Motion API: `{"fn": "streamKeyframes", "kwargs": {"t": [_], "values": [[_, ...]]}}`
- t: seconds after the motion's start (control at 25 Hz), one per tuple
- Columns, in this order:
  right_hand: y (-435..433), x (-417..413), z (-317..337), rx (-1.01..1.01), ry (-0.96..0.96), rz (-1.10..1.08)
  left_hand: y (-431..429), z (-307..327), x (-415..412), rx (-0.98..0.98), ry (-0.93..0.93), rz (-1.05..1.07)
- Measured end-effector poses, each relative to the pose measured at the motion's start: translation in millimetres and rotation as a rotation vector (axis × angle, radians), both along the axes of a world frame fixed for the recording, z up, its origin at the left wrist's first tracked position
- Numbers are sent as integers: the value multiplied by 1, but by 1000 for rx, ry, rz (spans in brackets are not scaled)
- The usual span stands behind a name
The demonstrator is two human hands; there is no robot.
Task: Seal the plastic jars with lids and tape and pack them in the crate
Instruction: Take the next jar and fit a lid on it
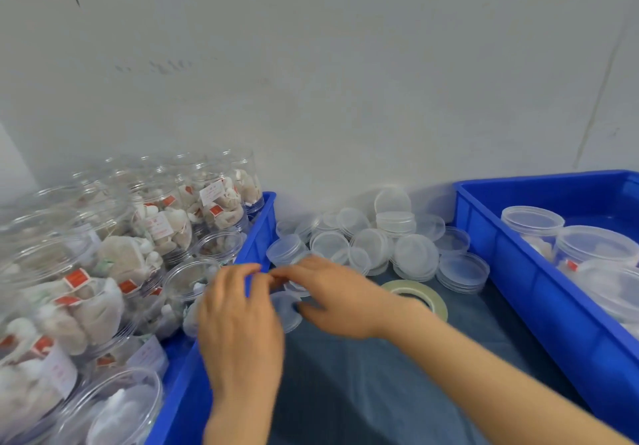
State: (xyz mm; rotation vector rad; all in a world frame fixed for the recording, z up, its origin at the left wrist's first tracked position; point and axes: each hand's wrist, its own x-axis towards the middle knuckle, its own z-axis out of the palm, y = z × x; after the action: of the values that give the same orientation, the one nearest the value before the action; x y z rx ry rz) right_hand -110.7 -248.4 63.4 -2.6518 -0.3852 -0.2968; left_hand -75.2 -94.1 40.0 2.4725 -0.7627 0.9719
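A clear plastic jar (pixel 193 316) with tea bags inside lies on its side between the two crates, its clear lid (pixel 285 311) facing right. My left hand (pixel 242 327) curls over the jar from above. Its thumb and forefinger pinch at the lid's top rim. My right hand (pixel 332 296) holds the lid end, fingers on top and thumb against the lid's face. The fingertips of both hands meet above the lid. A roll of clear tape (pixel 434 297) lies flat just behind my right wrist. Whether a tape strip runs between my fingers is too blurred to tell.
The blue crate on the left (pixel 257 233) is crowded with open jars of tea bags (pixel 103 272). A second blue crate (pixel 539 292) on the right holds lidded jars (pixel 594 247). A heap of loose clear lids (pixel 383 240) sits against the wall. A grey-blue cloth (pixel 380 392) covers the table.
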Motion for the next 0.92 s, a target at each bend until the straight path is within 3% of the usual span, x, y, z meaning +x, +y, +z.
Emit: {"fn": "streamKeyframes", "kwargs": {"t": [0.08,0.24,0.4,0.56,0.68,0.8,0.88,0.92], "values": [[34,25,-6,161,-13,-8,22,23,15,124,192,199],[87,65,-19,195,-32,65,36,27,32,284,573,457],[91,80,-33,98,-25,-12,34,28,40,201,606,520],[91,67,-24,95,-195,-2,28,31,33,7,454,526],[92,57,-10,38,-488,-81,22,39,18,-224,132,395],[79,36,2,-15,-843,-212,14,45,-3,-249,-139,199],[54,15,-4,-60,-1049,-243,4,38,-17,-195,-130,17],[41,4,-11,-76,-1055,-264,-4,32,-21,-158,-75,-61]]}}
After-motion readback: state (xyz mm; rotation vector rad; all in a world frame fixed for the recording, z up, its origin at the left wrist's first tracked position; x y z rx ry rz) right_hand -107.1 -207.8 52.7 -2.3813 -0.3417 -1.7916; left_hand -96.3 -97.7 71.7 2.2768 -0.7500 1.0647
